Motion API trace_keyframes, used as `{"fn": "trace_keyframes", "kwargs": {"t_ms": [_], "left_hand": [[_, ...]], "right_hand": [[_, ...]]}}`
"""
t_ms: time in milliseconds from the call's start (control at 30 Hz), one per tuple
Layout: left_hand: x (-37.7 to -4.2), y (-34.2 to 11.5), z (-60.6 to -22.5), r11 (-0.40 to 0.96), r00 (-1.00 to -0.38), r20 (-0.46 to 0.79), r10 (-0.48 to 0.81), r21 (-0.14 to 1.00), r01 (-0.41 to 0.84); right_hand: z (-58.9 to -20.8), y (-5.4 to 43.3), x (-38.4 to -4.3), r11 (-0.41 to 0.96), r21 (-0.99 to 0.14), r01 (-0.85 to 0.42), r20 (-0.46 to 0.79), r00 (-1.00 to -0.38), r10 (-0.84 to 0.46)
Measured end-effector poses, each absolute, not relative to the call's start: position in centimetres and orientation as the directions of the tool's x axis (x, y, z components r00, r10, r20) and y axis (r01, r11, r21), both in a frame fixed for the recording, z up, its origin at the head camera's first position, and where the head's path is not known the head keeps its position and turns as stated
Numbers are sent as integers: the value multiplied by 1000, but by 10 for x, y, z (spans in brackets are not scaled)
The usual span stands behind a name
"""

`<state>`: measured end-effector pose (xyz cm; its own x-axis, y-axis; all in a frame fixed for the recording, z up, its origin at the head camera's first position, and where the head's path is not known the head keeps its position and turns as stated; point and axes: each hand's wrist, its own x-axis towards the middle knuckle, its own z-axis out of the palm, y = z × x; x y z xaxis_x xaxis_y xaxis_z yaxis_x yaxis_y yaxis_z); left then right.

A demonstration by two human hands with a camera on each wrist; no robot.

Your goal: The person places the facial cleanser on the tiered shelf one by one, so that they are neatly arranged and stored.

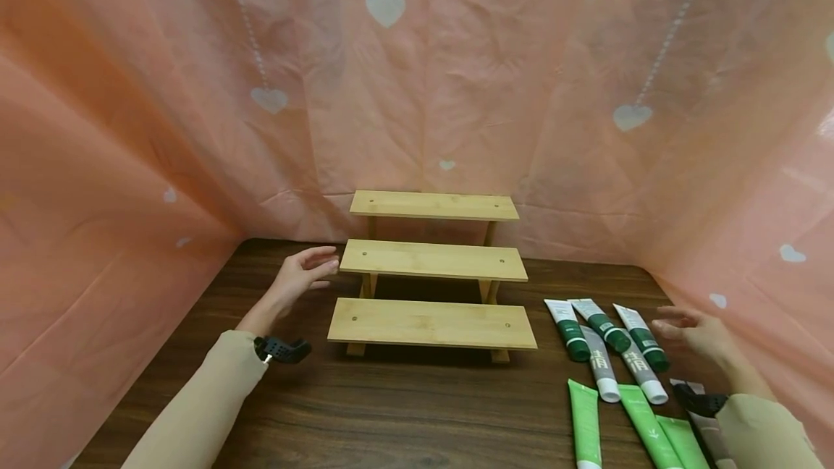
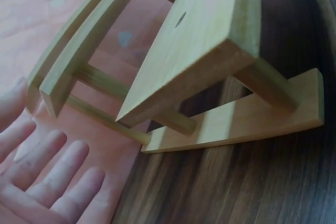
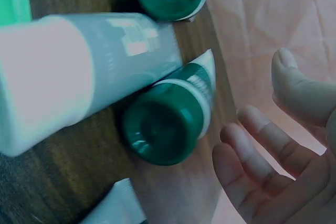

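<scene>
A three-tier wooden display rack [image 1: 433,323] stands at the back middle of the table. My left hand [image 1: 305,272] is at the rack's left side by the middle shelf, fingers loosely extended; the left wrist view shows the palm facing the rack [image 2: 199,51] and holding nothing. My right hand [image 1: 693,331] hovers beside the group of tubes on the right, nearest a white-and-green tube [image 1: 643,339]. In the right wrist view, that hand [image 3: 283,166] has its thumb and fingers apart, with a gap to the green-capped tube [image 3: 163,124].
Two more white-and-green tubes, grey tubes with white caps [image 1: 601,366] and several light green tubes [image 1: 584,422] lie on the dark wooden table [image 1: 404,411]. A pink cloth with white hearts [image 1: 423,93] encloses the back and sides.
</scene>
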<state>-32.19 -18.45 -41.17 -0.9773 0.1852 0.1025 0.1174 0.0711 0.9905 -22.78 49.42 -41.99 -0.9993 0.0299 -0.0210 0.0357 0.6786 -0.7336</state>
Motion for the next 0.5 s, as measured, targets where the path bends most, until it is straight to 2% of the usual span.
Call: {"fn": "trace_keyframes", "kwargs": {"t_ms": [233, 333, 500], "left_hand": [[-329, -177, -417, -14, -977, 76, 202, 997, 75], [-329, -175, -416, -21, -976, 73, 203, 997, 70], [-330, -171, -412, -56, -978, 61, 199, 997, 51]], "right_hand": [[-432, 498, -232, 520, -840, 154, -165, -986, 26], [-433, 499, -235, 555, -814, 173, -192, -981, 23], [-434, 496, -240, 539, -796, 277, -290, -955, 62]]}}
